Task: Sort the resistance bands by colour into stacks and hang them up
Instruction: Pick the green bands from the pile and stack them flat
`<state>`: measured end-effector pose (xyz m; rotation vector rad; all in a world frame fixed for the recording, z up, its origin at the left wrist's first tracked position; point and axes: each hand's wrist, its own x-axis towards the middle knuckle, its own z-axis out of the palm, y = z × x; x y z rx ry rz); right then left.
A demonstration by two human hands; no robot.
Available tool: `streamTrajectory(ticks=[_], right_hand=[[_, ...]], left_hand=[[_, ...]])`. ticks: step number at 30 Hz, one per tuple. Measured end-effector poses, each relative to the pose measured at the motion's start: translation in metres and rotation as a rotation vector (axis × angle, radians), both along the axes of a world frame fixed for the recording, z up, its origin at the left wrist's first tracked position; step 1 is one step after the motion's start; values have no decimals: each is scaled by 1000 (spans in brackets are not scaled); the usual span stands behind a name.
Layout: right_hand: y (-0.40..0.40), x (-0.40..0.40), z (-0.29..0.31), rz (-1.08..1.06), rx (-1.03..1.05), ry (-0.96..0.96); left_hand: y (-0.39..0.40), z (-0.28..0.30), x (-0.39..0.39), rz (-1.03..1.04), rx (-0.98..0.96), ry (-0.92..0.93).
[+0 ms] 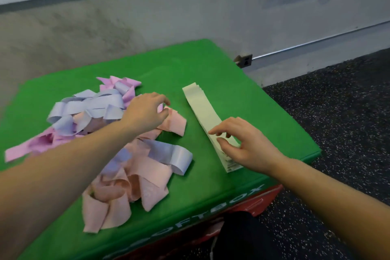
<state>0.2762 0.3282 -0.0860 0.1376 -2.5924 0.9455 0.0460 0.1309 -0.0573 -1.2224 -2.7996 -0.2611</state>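
1. White lettering on the green soft box's (211, 65) front edge reads "SOFTBOX".
2. One neat stack of pale green bands (207, 116) lies on its top; a tangled pile of pink, lilac and peach bands (118, 150) lies beside it, too jumbled to count.
3. The right hand (242, 143) rests curled fingers on the stack.
4. The left hand (147, 112) pinches a pink band in the pile.

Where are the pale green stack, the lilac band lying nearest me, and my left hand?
pale green stack (201, 104), head view, bare middle of its top band.
lilac band (177, 155), head view, on its curved loop.
left hand (145, 113), head view, back of the hand.
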Motion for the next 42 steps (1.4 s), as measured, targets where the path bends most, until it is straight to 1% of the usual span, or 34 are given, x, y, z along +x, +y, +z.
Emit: streamTrajectory(ticks=[5, 8, 12, 14, 17, 19, 21, 24, 26, 30, 33, 35, 36, 39, 40, 41, 42], right_hand=[[-39, -39, 5, 58, -17, 17], [-59, -71, 6, 54, -46, -23], [-80, -122, 7, 29, -73, -80], [-90, -149, 7, 25, -88, -103], [-105, -189, 5, 33, -78, -146], [-114, -216, 1, 52, -53, -136], [-123, -241, -2, 75, -33, -116], [-137, -275, -7, 83, 4, -114], [-146, -295, -8, 92, 23, -139], [-165, -324, -6, 153, 127, -79], [-174, -335, -9, 124, 87, -168], [-177, -338, -13, 111, 154, -211], [-178, -338, -14, 124, 129, -210], [-178, -337, -16, 197, -92, -133], [-178, -335, -16, 208, -102, -149], [-178, -333, -17, 221, -69, -212], [-179, -330, -17, 235, 10, -289]], left_hand=[[-65, -1, -20, 52, -46, 41], [-95, -3, -34, 116, -141, 67], [-107, -5, -52, 150, -266, 37], [-110, -7, -65, 148, -291, 23], [-124, -14, -89, 165, -328, -57], [-138, -16, -98, 125, -323, -17], [-154, -18, -106, 80, -239, 65], [-182, -18, -111, 80, -98, 46], [-197, -19, -111, 117, -59, 50], [-218, -18, -108, 228, 3, 86], [-226, -22, -108, 285, 59, 70], [-232, -26, -110, 320, 163, 40], [-236, -27, -111, 338, 242, 13], [-248, -29, -111, 352, 453, -66], [-254, -30, -111, 347, 501, -68], [-259, -31, -111, 355, 547, -58], [-263, -30, -110, 379, 586, -45]])
